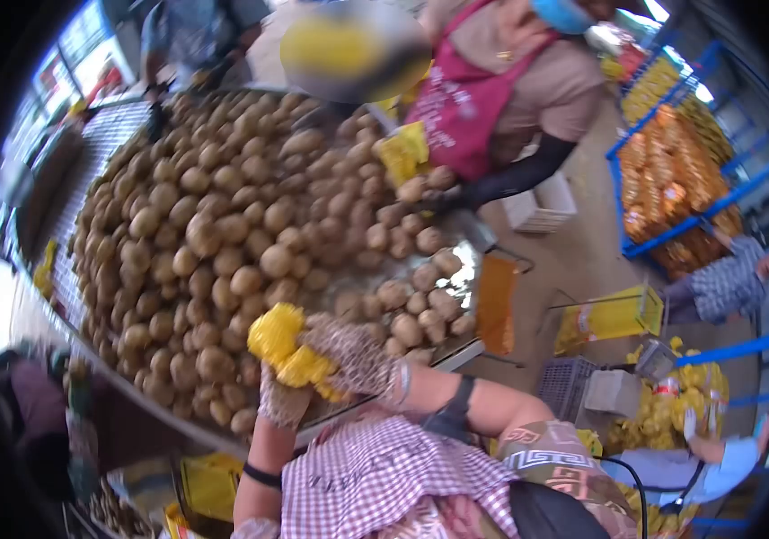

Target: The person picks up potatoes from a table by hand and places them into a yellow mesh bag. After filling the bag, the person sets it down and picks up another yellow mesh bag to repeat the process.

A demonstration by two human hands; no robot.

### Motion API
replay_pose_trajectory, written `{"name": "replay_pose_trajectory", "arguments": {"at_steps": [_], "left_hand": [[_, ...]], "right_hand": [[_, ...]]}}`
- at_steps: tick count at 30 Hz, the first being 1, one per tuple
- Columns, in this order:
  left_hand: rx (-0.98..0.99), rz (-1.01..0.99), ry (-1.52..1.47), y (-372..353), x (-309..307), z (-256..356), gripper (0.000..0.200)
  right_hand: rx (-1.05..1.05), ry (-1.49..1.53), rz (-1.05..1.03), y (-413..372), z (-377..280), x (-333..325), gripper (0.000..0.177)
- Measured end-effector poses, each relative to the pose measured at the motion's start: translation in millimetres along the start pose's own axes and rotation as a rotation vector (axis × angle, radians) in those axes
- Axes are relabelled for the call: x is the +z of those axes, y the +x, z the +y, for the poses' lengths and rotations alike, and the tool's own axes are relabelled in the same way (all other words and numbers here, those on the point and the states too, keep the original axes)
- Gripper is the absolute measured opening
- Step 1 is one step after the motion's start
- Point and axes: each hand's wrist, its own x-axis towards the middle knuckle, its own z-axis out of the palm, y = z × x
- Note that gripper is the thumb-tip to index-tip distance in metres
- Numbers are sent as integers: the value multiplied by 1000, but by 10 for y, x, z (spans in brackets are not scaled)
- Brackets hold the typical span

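My left hand [281,402], in a patterned glove, and my right hand [353,355], gloved the same way, meet at the near edge of a big heap of brown round produce [223,234] that looks like potatoes. Both hands grip a bunch of yellow foam net sleeves [284,346]. I cannot tell whether a piece of produce is inside the sleeves. The heap lies on a large metal table [456,352]. Across it, a co-worker in a pink apron [470,99] reaches in with a black-sleeved hand [434,193] next to another yellow sleeve [402,151].
Blue racks [672,180] with orange and yellow bagged goods stand at the right. A yellow box [609,314], a grey crate [564,386] and a white crate [542,205] sit on the floor. Other people [726,278] work at the right.
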Motion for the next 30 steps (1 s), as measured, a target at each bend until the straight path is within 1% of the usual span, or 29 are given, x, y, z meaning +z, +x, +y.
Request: {"name": "replay_pose_trajectory", "arguments": {"at_steps": [1,2,3,4,5,7,8,9,12,14,15,17,18,19,20,21,22,23,24,25,26,27,28,29,30], "left_hand": [[-73,198,-12,58,39,-34,64],[-100,180,91,147,-300,-94,65],[-241,312,241,100,-78,-34,63],[-266,240,258,139,-25,-87,63],[-187,232,283,125,0,-145,63],[-15,249,323,103,-16,-220,63],[5,257,343,114,-24,-231,62],[15,260,369,132,-49,-215,62],[56,273,433,131,-128,-170,60],[96,272,499,101,-203,-132,59],[134,260,562,95,-274,-120,58],[282,199,856,91,-630,-57,57],[360,147,953,116,-893,-34,57],[214,101,831,64,-161,30,62],[-12,139,267,27,-301,29,70],[-149,126,-20,-28,-22,28,76],[-128,131,-54,-56,236,5,70],[-94,202,-13,-59,321,8,67],[154,209,841,-49,102,-47,61],[85,96,241,-92,334,2,52],[-18,156,-214,-51,179,-12,40],[99,111,-58,25,187,-32,42],[-30,172,-210,-10,171,12,47],[14,189,-220,-73,204,35,47],[-27,273,-260,-122,288,81,45]], "right_hand": [[154,64,-22,-81,181,174,68],[318,134,-17,-93,207,145,68],[351,95,-23,-110,363,263,69],[290,62,24,-117,348,257,68],[223,44,52,-94,260,234,66],[268,108,60,-51,116,175,66],[308,145,57,-40,65,125,66],[346,336,59,-42,54,63,68],[357,280,64,-114,22,-9,70],[339,236,-21,-160,14,23,71],[343,241,-13,-179,46,76,71],[276,191,68,-243,158,237,71],[173,45,112,-291,193,297,70],[192,3,77,-295,114,140,67],[139,193,212,-380,126,26,61],[378,-107,139,-232,-134,-432,41],[633,244,147,4,-159,-588,41],[814,90,84,-149,-288,-846,39],[649,203,178,-349,13,-603,42],[494,316,278,-443,311,-241,46],[294,159,272,-245,59,-237,48],[88,-3,302,-61,-217,-301,50],[-36,-116,111,-33,-258,-243,53],[-162,-259,-60,-70,-273,-239,56],[-141,-59,88,-180,40,-65,56]]}}
